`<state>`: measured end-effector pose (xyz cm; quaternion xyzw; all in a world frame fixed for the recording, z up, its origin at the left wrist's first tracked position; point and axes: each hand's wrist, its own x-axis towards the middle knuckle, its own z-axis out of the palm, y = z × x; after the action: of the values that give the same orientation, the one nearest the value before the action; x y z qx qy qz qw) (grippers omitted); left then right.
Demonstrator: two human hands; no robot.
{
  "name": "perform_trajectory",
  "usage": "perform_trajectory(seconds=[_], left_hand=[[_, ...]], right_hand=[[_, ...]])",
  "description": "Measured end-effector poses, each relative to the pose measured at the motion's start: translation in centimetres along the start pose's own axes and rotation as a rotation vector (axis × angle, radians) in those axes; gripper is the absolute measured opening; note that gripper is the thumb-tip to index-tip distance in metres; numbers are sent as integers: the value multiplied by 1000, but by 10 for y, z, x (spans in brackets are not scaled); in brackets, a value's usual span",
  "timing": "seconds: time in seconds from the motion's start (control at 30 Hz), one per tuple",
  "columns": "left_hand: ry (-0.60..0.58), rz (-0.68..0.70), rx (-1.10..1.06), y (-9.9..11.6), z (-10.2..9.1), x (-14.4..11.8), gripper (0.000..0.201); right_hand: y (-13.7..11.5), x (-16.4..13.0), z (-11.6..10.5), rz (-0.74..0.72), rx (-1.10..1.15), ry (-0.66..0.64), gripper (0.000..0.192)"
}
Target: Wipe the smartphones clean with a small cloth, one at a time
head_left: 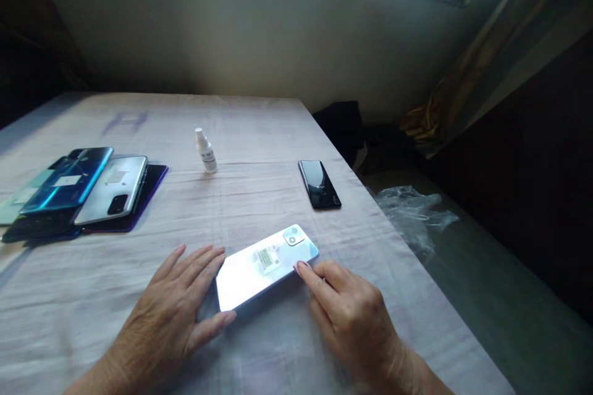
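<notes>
A shiny white smartphone lies back side up on the cloth, tilted, its camera block at the upper right and a small label near its middle. Spread flat, my left hand braces the phone's left end, with the thumb by the lower corner and the fingers by the upper one. My right hand is closed in a pinch, its fingertips at the phone's lower right edge. Whatever is between those fingers is too small and hidden to name.
A black phone lies near the table's right edge. Behind the white phone stands a small white dropper bottle. Several phones, among them a blue one and a silver one, overlap at left. Clear plastic wrap lies beyond the table edge.
</notes>
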<state>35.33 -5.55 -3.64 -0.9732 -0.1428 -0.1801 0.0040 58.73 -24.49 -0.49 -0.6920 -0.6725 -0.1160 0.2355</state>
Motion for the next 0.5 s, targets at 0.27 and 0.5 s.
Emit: perform_trajectory(seconds=[0.27,0.5], left_hand=[[-15,-23,-33,-5,1,1,63],[-4,-17,-38,-6,1,2,61]], right_hand=[[2,4,1,8,-13,103,35],[7,4,1,74,-69,125,36]])
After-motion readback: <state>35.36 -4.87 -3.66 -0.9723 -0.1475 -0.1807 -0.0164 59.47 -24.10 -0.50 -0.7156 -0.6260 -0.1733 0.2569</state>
